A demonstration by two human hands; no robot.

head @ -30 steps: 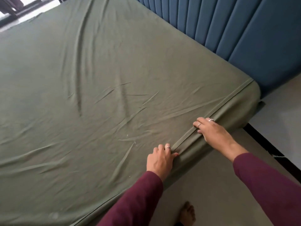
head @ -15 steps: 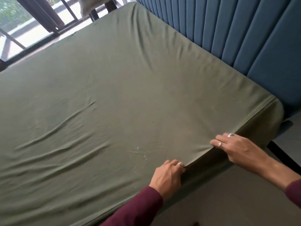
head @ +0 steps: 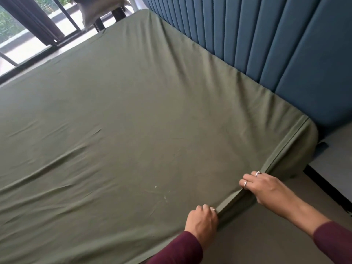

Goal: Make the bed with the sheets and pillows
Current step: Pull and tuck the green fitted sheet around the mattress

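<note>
An olive-green sheet [head: 152,115] covers the whole mattress, with long creases toward the left and a smoother stretch near the headboard. At the near side edge my left hand [head: 202,222] grips the sheet's seam, fingers curled over the mattress edge. My right hand [head: 266,185] grips the same seam a little further toward the head corner [head: 304,134], where the sheet wraps down over the mattress. A beige pillow [head: 95,8] lies on a chair past the bed's far side.
A blue padded headboard [head: 276,44] runs along the right. Grey floor [head: 266,235] lies under my arms, with a white surface [head: 335,159] and a dark strip beside the head corner. Windows with dark frames and a curtain [head: 32,21] stand beyond the far side.
The view has lifted toward the far side, bringing the window and pillow into sight. Both hands have kept hold of the edge seam, and the creases near them have flattened.
</note>
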